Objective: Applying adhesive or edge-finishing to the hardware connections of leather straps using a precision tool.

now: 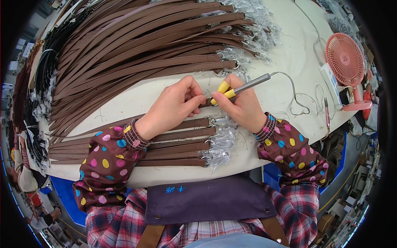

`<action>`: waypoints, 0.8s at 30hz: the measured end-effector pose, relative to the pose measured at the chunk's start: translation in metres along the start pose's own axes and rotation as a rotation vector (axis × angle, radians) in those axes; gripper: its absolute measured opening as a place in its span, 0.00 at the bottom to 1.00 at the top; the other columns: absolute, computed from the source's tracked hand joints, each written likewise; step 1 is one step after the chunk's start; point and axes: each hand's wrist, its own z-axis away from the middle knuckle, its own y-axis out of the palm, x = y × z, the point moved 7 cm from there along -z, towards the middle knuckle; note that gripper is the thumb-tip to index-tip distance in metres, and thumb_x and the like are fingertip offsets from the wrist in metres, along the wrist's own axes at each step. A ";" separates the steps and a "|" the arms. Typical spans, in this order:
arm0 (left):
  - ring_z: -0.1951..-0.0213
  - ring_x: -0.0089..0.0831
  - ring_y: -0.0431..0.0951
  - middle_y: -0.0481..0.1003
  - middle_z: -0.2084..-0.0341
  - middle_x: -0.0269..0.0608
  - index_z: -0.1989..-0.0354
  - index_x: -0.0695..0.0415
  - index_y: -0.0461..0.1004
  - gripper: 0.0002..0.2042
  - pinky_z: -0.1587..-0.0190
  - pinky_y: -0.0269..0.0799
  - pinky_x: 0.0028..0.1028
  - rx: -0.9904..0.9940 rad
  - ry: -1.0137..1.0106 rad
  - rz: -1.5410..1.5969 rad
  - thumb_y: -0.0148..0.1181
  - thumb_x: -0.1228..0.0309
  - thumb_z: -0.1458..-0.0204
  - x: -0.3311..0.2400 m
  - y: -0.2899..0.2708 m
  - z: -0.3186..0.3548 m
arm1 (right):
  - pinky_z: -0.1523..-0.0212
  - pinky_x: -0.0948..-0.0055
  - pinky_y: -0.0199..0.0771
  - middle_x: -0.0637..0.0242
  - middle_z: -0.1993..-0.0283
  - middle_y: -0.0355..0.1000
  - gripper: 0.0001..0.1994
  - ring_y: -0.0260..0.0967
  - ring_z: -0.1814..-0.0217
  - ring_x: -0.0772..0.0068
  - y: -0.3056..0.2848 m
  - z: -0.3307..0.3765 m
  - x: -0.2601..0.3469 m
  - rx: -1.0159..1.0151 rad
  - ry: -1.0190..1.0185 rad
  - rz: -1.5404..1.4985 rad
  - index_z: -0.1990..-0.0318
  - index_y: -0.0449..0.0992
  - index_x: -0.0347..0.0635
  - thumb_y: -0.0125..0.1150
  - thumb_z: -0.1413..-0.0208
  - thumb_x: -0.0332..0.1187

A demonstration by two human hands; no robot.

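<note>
The right hand (pixel 244 105) is closed tight around a thin metal tool (pixel 248 84) with a yellow grip, and the left hand (pixel 175 103) pinches the end of a brown strap (pixel 182 124) with its fingers shut. The strap end sits right between both hands, touching the tool's tip. The tool points down-left at the strap, its long body slanting up toward the pink fan (pixel 345 60), and the strap runs long-ways away from the fan.
</note>
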 end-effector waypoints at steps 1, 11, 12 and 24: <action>0.75 0.19 0.74 0.74 0.74 0.37 0.67 0.62 0.64 0.08 0.73 0.71 0.21 0.001 0.003 -0.005 0.55 0.72 0.44 0.000 0.000 0.000 | 0.78 0.75 0.60 0.66 0.78 0.63 0.12 0.60 0.79 0.76 0.000 0.000 0.000 0.000 0.001 0.000 0.71 0.63 0.38 0.60 0.45 0.34; 0.74 0.20 0.75 0.73 0.75 0.36 0.67 0.62 0.64 0.08 0.74 0.73 0.21 -0.029 -0.020 -0.030 0.55 0.72 0.44 -0.001 -0.002 0.000 | 0.78 0.77 0.63 0.67 0.78 0.67 0.12 0.63 0.78 0.79 -0.003 -0.002 0.002 -0.048 -0.032 -0.001 0.69 0.63 0.37 0.60 0.45 0.33; 0.74 0.20 0.75 0.73 0.75 0.36 0.67 0.62 0.64 0.07 0.74 0.73 0.21 -0.043 -0.012 -0.017 0.55 0.72 0.44 -0.001 -0.003 0.000 | 0.78 0.77 0.63 0.67 0.77 0.67 0.12 0.63 0.78 0.80 -0.003 -0.002 -0.001 -0.054 -0.012 -0.023 0.68 0.63 0.37 0.60 0.45 0.34; 0.74 0.19 0.75 0.72 0.75 0.35 0.67 0.61 0.63 0.07 0.75 0.73 0.20 -0.068 -0.015 0.057 0.54 0.73 0.43 0.002 -0.004 -0.001 | 0.79 0.77 0.61 0.66 0.78 0.65 0.14 0.61 0.79 0.78 -0.002 -0.002 0.001 -0.071 -0.082 0.061 0.68 0.63 0.37 0.61 0.45 0.36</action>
